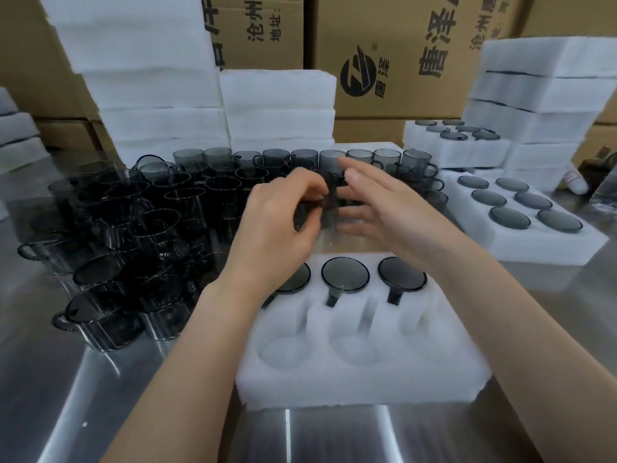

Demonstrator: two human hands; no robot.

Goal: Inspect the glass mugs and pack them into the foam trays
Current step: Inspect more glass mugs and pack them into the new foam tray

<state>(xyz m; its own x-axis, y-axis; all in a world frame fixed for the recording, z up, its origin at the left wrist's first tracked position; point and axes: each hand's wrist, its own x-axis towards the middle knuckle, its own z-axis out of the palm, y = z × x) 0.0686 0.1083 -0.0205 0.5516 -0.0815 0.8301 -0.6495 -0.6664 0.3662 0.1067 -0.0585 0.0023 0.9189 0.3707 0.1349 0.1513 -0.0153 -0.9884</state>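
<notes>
The left hand (280,225) pinches a mug (329,208) in curled fingers, while the right hand (384,208) lays nearly straight fingers against its right side, likely steadying it for a turn and a look. It hangs just above the tray (350,385). Packed mugs (345,274) fill the far row and the near pockets wait, so the drop is short. The pile (150,228) sits left.

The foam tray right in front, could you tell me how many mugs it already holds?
3, all in its far row: left one, half hidden by the left wrist; middle one; right one.
</notes>
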